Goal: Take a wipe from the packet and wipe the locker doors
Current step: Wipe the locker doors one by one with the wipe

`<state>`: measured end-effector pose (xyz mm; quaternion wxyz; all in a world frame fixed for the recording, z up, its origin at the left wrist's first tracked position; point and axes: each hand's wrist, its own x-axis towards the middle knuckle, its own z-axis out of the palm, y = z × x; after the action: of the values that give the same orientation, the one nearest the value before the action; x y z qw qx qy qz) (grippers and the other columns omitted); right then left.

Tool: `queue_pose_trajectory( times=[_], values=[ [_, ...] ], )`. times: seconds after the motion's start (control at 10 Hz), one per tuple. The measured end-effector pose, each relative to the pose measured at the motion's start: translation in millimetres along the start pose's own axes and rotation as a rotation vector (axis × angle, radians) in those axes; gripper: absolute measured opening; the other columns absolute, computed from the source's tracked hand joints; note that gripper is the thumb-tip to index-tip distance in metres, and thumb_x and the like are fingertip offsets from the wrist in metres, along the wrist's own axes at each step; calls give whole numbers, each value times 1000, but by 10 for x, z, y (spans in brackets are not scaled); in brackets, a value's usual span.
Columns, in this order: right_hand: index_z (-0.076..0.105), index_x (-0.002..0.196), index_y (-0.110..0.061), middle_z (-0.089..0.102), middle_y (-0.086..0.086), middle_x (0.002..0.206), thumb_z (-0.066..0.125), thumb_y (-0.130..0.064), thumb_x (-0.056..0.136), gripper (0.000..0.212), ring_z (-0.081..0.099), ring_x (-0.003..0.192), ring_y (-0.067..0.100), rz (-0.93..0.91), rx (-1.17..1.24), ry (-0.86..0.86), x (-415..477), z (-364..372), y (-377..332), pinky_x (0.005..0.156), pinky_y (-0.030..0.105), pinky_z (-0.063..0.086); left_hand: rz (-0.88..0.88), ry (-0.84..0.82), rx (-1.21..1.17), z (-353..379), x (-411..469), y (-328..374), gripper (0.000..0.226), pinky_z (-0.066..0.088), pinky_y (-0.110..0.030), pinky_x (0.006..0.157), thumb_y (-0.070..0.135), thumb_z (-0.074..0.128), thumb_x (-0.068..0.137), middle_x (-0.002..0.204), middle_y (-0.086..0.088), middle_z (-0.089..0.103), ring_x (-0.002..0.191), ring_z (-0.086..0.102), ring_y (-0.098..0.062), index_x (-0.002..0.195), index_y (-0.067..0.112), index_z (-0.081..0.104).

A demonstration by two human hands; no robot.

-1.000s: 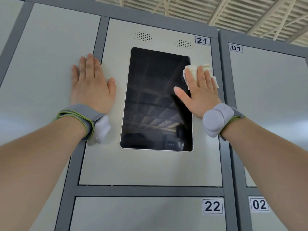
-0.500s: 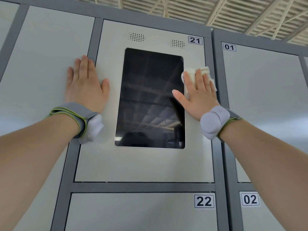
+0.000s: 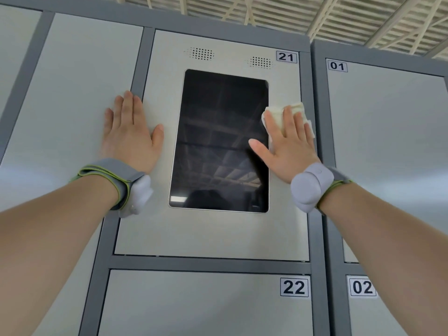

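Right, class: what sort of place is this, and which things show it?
Probably a bank of self-service storage lockers in a big hall: numbered doors like door 21 and door 22, a dark touchscreen set in one panel, and a bare ribbed roof overhead.

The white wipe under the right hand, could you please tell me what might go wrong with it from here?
The right hand only presses the crumpled white wipe with straight fingers, so it might slip out and drop. The wipe lies at the right edge of the black glass screen, so a sideways stroke could smear the glass.
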<state>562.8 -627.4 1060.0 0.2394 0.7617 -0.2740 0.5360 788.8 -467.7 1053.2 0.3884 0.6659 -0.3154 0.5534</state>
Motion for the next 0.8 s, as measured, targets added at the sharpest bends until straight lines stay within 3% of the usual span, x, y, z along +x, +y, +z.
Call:
queue_pose_trajectory(
  times=[0.2, 0.4, 0.6, 0.8],
  values=[
    [2, 150, -32, -13, 11, 158, 23, -67, 90, 72, -14, 144, 34, 82, 66, -20, 115, -40, -67, 116, 42, -10, 10, 10, -1, 11, -95, -17, 64, -4, -37, 117, 31, 33, 100, 158, -16, 3, 146, 0, -29, 149, -2, 8],
    [5, 149, -33, -14, 10, 157, 23, -66, 89, 70, -15, 144, 33, -79, 38, -9, -110, 20, -130, 116, 42, -10, -12, 44, 4, 53, -135, 0, 62, -3, -38, 117, 32, 29, 100, 158, -16, 5, 146, 2, -29, 149, -2, 9],
    [7, 149, -34, -11, 8, 158, 23, -67, 90, 69, -12, 144, 32, -32, 38, 12, 210, -4, -147, 117, 42, -9, -2, 67, -13, 63, -149, -8, 76, -2, -37, 117, 43, 17, 87, 157, -16, 8, 146, 4, -29, 148, -1, 12],
    [11, 149, -35, -12, 6, 158, 24, -64, 91, 66, -14, 144, 29, -187, 66, 16, -6, 73, -239, 115, 40, -11, -3, 55, 11, 51, -158, -9, 69, -2, -37, 117, 40, 20, 95, 158, -15, 7, 146, 3, -28, 149, 0, 10]
  ],
)
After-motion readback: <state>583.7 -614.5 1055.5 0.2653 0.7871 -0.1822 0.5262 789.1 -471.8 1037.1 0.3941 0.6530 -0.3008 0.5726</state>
